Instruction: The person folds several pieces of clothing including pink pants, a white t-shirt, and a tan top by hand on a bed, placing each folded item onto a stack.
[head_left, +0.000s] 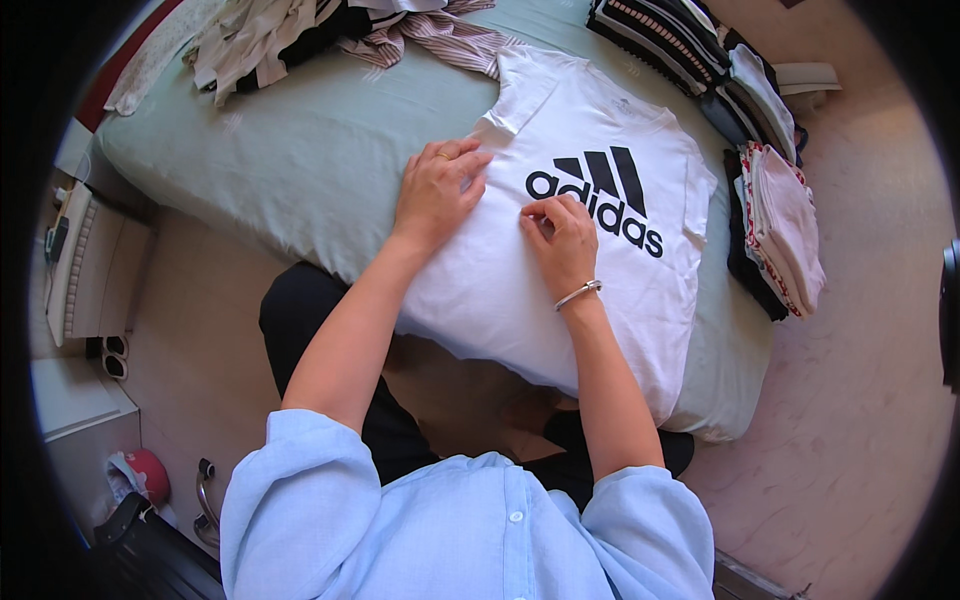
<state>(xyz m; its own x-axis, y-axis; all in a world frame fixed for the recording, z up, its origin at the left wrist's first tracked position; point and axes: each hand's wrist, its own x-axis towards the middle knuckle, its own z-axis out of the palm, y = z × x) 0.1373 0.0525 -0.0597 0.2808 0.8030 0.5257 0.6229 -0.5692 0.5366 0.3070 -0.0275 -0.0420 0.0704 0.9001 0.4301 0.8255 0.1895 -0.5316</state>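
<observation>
A white Adidas T-shirt (480, 277) with a black logo lies spread, front up, on the bed, its collar away from me and its hem hanging past the near edge. My left hand (439, 187) rests on the shirt's left side below the sleeve, fingers spread and slightly bent. Over the chest print, my right hand (564, 244) touches the fabric with curled fingers and covers part of the lettering. Its thumb and forefinger come close together; whether cloth is pinched between them is hidden. A silver bracelet (577, 295) circles the right wrist.
The bed (300, 157) has a pale green sheet. Folded dark clothes (660, 45) and a pink folded stack (784, 225) line its right edge. Loose beige clothes (255, 37) and a striped garment (442, 41) lie at the far side. A white cabinet (82, 397) stands left.
</observation>
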